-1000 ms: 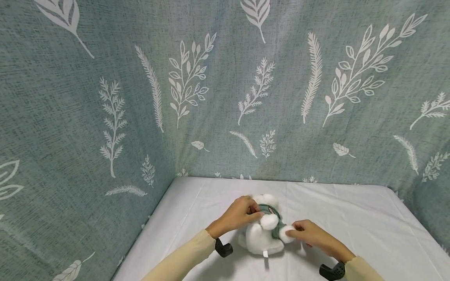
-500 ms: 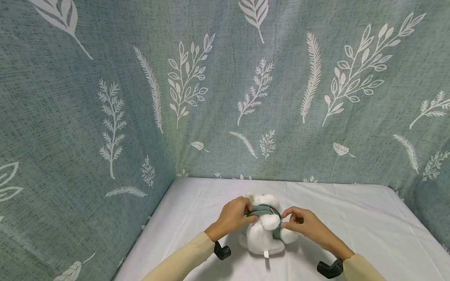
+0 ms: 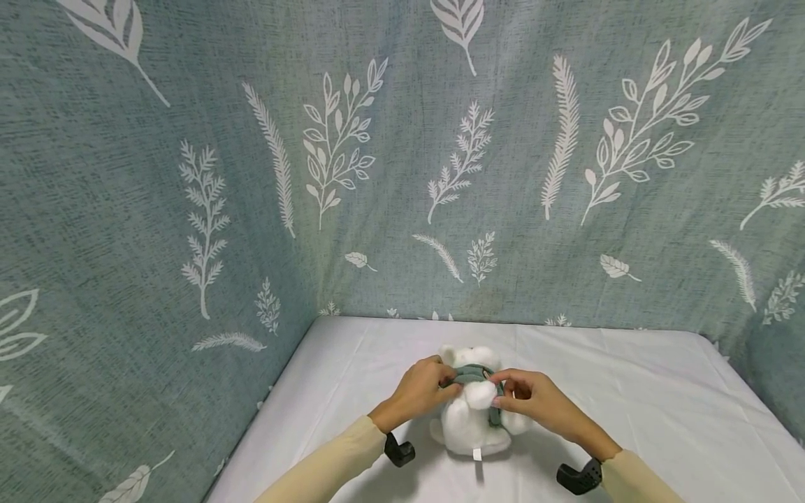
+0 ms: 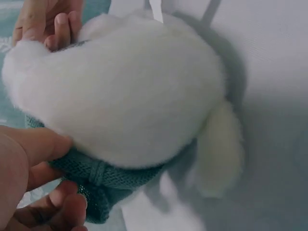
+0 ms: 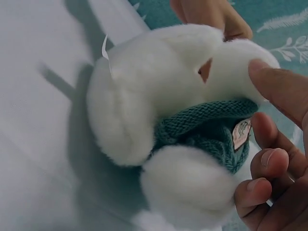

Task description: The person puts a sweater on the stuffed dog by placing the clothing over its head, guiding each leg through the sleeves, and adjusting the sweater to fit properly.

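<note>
The knit garment seems only partly on the plush toy, left hand pinching it, near paw bare, grip of right hand unclear.

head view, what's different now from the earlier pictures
The right hand has let go of the lower paw of the plush toy and moved up and left to touch its raised paw. The left hand has shifted slightly left and pinches the green garment. The toy stays in about the same place on the white cloth.

Cloth-walled nook, leaf-print curtains (blue-green), white-covered surface, wider setting unclear.
</note>
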A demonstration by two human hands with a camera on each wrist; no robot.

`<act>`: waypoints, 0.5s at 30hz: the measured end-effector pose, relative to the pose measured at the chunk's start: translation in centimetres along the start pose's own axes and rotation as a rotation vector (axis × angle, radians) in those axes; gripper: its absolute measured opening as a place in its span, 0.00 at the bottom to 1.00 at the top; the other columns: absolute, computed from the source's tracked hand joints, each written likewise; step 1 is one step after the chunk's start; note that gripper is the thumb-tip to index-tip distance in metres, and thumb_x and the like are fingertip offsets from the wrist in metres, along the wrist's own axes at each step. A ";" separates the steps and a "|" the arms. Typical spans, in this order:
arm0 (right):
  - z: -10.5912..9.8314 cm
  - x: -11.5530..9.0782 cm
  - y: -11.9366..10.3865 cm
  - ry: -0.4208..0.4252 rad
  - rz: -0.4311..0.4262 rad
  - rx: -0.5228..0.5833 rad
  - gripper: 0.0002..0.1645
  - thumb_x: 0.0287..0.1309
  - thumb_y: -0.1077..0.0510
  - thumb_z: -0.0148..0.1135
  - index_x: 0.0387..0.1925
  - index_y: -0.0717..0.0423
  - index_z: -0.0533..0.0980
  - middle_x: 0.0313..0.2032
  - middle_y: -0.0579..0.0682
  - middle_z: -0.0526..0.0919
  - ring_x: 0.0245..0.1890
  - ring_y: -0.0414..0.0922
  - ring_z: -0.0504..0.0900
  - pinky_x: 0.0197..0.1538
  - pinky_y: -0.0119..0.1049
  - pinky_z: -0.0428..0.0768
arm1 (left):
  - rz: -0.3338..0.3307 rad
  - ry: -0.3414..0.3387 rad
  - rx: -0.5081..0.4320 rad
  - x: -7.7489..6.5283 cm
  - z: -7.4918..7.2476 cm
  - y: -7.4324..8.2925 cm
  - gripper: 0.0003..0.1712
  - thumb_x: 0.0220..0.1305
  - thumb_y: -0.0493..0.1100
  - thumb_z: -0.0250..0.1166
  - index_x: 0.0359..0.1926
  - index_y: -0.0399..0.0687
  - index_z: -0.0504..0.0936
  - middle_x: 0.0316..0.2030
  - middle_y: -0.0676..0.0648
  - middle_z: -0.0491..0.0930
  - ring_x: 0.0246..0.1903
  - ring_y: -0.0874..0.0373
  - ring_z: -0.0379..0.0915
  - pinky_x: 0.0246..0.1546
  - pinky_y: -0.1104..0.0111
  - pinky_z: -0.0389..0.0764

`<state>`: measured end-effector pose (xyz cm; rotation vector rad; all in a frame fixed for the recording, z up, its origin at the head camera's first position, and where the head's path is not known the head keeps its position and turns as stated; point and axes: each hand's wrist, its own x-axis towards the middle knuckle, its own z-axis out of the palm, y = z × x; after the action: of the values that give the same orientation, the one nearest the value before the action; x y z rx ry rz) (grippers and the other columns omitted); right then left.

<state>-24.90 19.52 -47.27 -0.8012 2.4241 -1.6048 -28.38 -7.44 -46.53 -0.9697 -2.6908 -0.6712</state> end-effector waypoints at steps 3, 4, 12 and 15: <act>0.1 0.2 -0.3 -0.012 -0.018 -0.010 0.23 0.68 0.52 0.68 0.61 0.54 0.80 0.32 0.51 0.79 0.21 0.35 0.64 0.26 0.32 0.69 | 0.032 0.010 -0.006 0.1 0.0 0.0 0.20 0.65 0.45 0.69 0.19 0.55 0.71 0.21 0.56 0.64 0.24 0.66 0.58 0.25 0.74 0.59; 0.1 0.2 -0.4 -0.015 -0.024 -0.012 0.24 0.68 0.52 0.68 0.62 0.55 0.79 0.32 0.51 0.80 0.21 0.35 0.65 0.26 0.33 0.69 | 0.039 0.010 -0.014 0.2 0.0 0.0 0.21 0.65 0.44 0.69 0.19 0.55 0.69 0.21 0.56 0.62 0.24 0.65 0.57 0.25 0.74 0.58; 1.1 0.9 -0.6 0.021 -0.034 -0.089 0.25 0.69 0.50 0.67 0.61 0.59 0.80 0.31 0.47 0.81 0.25 0.37 0.71 0.29 0.33 0.72 | 0.042 -0.014 -0.148 0.5 -0.2 0.4 0.13 0.69 0.40 0.65 0.25 0.54 0.79 0.23 0.58 0.69 0.23 0.67 0.62 0.26 0.75 0.64; 1.6 1.4 -0.7 0.086 0.002 -0.120 0.25 0.68 0.48 0.68 0.57 0.61 0.82 0.27 0.45 0.79 0.24 0.38 0.72 0.31 0.33 0.74 | 0.039 -0.018 -0.200 0.7 -0.5 0.8 0.09 0.70 0.39 0.64 0.30 0.53 0.83 0.24 0.59 0.73 0.23 0.68 0.64 0.25 0.76 0.68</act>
<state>-25.23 17.35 -47.08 -0.7625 2.6015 -1.5363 -28.38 -6.76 -45.54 -1.0763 -2.6505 -0.9429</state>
